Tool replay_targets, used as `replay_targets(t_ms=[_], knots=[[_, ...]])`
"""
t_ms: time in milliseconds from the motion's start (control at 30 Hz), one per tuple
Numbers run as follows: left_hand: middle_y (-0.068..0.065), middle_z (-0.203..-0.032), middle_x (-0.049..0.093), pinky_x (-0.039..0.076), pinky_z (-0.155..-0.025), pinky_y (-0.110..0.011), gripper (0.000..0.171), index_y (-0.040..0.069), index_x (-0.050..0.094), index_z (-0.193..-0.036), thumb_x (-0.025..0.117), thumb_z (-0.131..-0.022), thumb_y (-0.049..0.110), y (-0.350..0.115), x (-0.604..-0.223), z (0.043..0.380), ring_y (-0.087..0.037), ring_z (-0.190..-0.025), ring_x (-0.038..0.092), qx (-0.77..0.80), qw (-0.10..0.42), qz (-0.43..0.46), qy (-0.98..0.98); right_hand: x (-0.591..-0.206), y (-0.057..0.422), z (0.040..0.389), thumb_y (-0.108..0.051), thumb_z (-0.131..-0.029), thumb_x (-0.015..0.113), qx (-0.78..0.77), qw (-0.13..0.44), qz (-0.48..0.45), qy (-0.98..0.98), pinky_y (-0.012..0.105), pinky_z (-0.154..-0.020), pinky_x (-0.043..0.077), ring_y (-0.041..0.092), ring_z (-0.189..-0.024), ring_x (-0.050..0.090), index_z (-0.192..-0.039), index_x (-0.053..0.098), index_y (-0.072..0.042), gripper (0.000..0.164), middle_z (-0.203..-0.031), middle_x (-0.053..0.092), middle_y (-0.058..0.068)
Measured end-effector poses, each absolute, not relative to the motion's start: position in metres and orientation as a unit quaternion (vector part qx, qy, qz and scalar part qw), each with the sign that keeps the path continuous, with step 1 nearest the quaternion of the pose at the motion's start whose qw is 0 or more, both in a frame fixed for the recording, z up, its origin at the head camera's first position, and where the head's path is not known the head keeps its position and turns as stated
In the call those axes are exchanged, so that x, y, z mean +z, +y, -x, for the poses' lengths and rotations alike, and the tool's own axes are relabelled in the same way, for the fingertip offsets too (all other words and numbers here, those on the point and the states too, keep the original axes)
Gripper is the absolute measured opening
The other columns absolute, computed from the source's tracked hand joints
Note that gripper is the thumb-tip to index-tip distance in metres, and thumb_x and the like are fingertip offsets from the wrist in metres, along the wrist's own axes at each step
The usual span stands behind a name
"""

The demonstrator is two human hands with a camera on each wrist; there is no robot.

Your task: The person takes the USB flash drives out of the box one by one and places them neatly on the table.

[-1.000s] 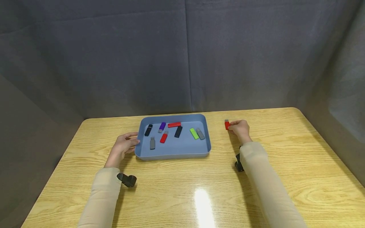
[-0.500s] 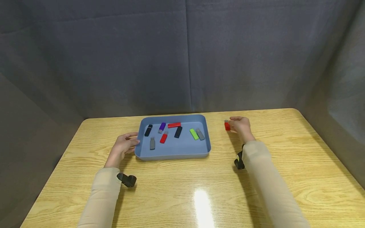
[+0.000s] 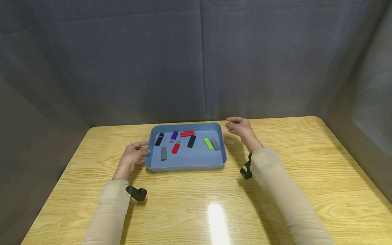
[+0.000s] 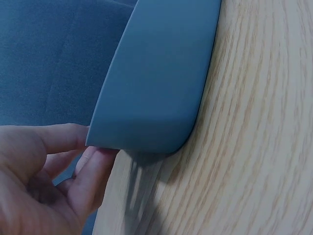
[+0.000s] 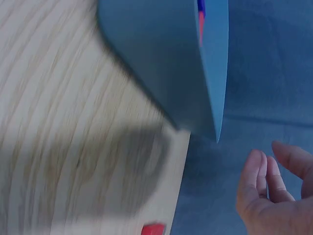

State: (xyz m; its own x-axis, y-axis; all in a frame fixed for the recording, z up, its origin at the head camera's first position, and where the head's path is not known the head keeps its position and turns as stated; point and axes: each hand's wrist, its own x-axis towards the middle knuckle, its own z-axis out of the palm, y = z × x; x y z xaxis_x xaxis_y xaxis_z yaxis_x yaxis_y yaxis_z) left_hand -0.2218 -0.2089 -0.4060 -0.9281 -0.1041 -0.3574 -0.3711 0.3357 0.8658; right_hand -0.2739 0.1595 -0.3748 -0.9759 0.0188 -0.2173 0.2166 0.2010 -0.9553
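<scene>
A shallow blue-grey tray (image 3: 183,167) sits on the wooden table, with several USB sticks lying spread inside. At the tray's left end my left hand (image 3: 131,157) holds the wall, its fingertips meeting the rim in the left wrist view. Beyond the tray's right end my right hand (image 3: 242,130) hovers with bent, loose fingers and nothing visible between them. On the table a red USB stick (image 5: 153,229) peeks in at the bottom of the right wrist view; in the head view my right hand or wrist hides it.
Inside the tray are a purple stick (image 3: 174,136), a green stick (image 3: 208,143), and red, black and grey ones. Dark grey cloth (image 3: 153,68) hangs behind the table (image 3: 190,204) and on both sides. The tray has raised walls.
My right hand has let go of the red USB stick on the table, lifted off it and moved left toward the tray. The left hand and tray have stayed in place.
</scene>
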Motion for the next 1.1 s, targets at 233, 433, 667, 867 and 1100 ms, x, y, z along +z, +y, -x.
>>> replay_targets(t_ms=[233,433,667,867,1100], knots=[[-0.025,-0.137,0.05,0.055,-0.077,-0.021,0.049,0.002,0.042,-0.142,0.053,-0.094,0.005,-0.207,-0.405,0.222,-0.006,-0.086,0.063,0.553,0.125,0.152,0.81,-0.373,0.133,0.272,-0.004,-0.093,0.053,-0.625,0.096,-0.061,0.772,0.031,-0.095,0.051,0.006,-0.088,0.058,-0.133,0.051,0.005,0.041,-0.104,0.059,0.005],[-0.027,-0.137,0.05,0.055,-0.074,-0.02,0.049,0.001,0.042,-0.142,0.053,-0.094,0.005,-0.208,-0.404,0.222,-0.006,-0.087,0.064,0.551,0.124,0.145,0.813,-0.376,0.115,0.269,-0.003,-0.093,0.052,-0.626,0.111,-0.04,0.771,0.041,-0.1,0.048,0.004,-0.077,0.056,-0.131,0.053,0.005,0.039,-0.099,0.059,0.005],[-0.023,-0.132,0.054,0.051,-0.066,-0.016,0.05,0.003,0.045,-0.141,0.055,-0.092,0.007,-0.207,-0.405,0.223,-0.008,-0.087,0.061,0.535,0.122,0.155,0.821,-0.381,0.099,0.266,-0.002,-0.092,0.053,-0.618,0.123,-0.038,0.776,0.04,-0.098,0.049,0.025,-0.1,0.062,-0.13,0.052,0.006,0.039,-0.109,0.064,0.014],[-0.023,-0.132,0.054,0.051,-0.066,-0.016,0.049,0.003,0.045,-0.141,0.054,-0.093,0.007,-0.205,-0.405,0.223,-0.012,-0.094,0.062,0.538,0.122,0.158,0.819,-0.39,0.094,0.266,0.0,-0.092,0.051,-0.618,0.138,-0.043,0.773,0.029,-0.087,0.052,0.022,-0.095,0.062,-0.132,0.051,0.006,0.04,-0.122,0.06,0.023],[-0.023,-0.133,0.053,0.053,-0.07,-0.018,0.049,0.002,0.044,-0.141,0.054,-0.093,0.006,-0.204,-0.406,0.223,-0.013,-0.095,0.062,0.543,0.123,0.154,0.816,-0.401,0.091,0.268,0.002,-0.09,0.053,-0.605,0.124,-0.054,0.784,0.021,-0.073,0.048,0.008,-0.079,0.055,-0.129,0.055,0.006,0.039,-0.118,0.062,0.022]])
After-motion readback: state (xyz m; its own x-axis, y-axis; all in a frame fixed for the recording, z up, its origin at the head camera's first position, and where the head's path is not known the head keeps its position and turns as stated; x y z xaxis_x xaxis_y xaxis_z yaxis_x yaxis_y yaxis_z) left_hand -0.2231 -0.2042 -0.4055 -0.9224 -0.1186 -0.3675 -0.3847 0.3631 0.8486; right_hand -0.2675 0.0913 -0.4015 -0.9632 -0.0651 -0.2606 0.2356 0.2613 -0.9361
